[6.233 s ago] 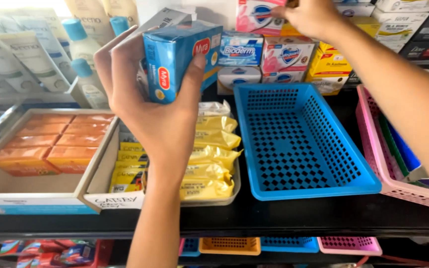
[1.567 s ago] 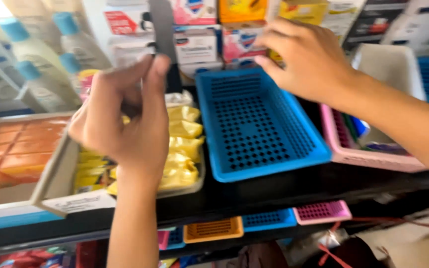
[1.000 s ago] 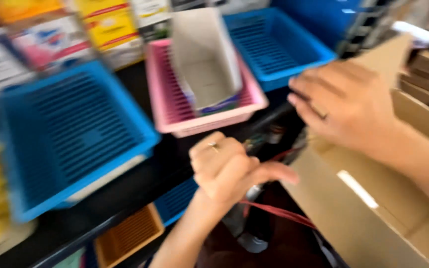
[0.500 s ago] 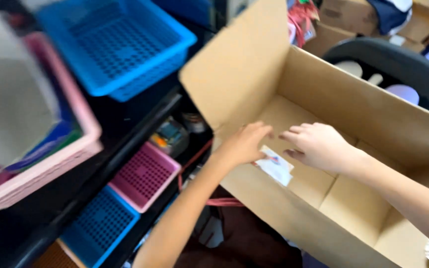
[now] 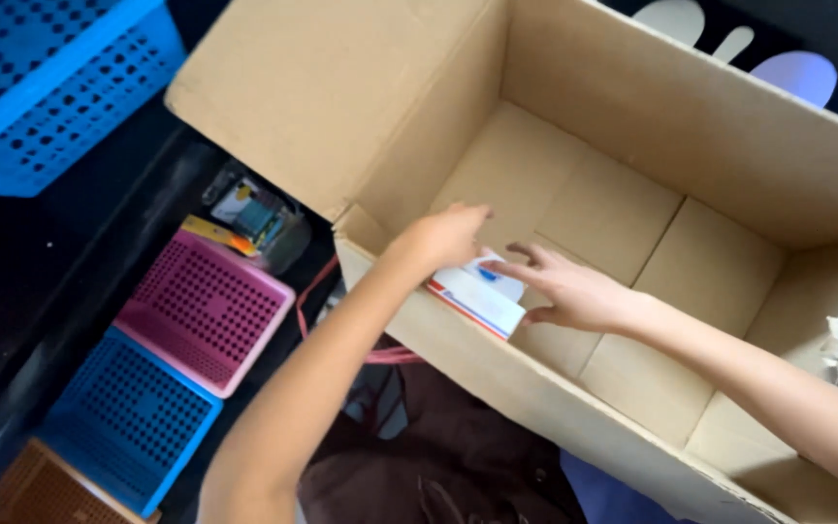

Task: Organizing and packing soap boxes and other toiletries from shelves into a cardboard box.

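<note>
A single head-worn camera looks steeply down from close above into an open cardboard box. The left hand and right hand meet at frame centre; shelf baskets lie left of that grip, seen from above.

Bright, even daylight is filling the cardboard box, perhaps from above; the shelves at left are sitting dim, and everything is looking slightly soft.
</note>
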